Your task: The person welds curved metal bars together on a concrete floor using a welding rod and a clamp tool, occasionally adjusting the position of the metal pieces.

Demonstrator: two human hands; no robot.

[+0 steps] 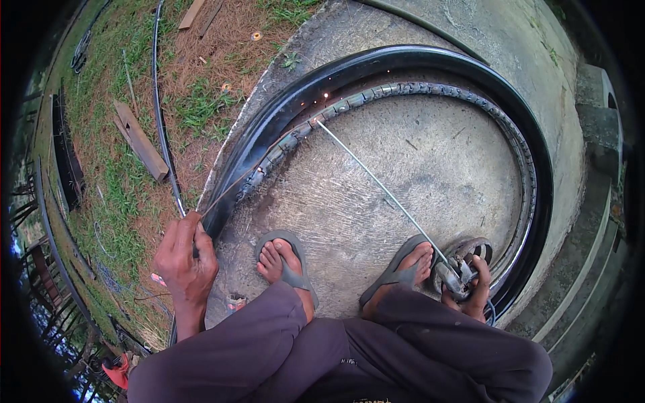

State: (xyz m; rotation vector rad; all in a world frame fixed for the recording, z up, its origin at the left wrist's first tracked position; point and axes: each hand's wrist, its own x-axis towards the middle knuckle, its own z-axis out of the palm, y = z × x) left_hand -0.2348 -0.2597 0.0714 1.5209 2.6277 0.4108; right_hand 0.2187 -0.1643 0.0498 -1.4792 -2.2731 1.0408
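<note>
My left hand [187, 262] pinches a thin brown rod [243, 176] that slants up to a glowing spot. In my right hand [478, 292] is a welding electrode holder [455, 281], its jaw partly hidden by my fingers. From it a long grey welding electrode [376, 183] reaches up left, its tip at that same bright spot. Sparks [326, 96] fly there, beside a curved, notched metal strip [481, 101]. Outside the strip curves a wide, glossy black band [541, 181]. Close by the holder lies a round metal piece [480, 250].
My sandalled feet [285, 262] stand on concrete [403, 154] inside the curve. Wooden boards [142, 141] and a long dark tube [158, 87] lie on grass at left. A hose [430, 28] runs along the far side; concrete steps [601, 221] rise at right.
</note>
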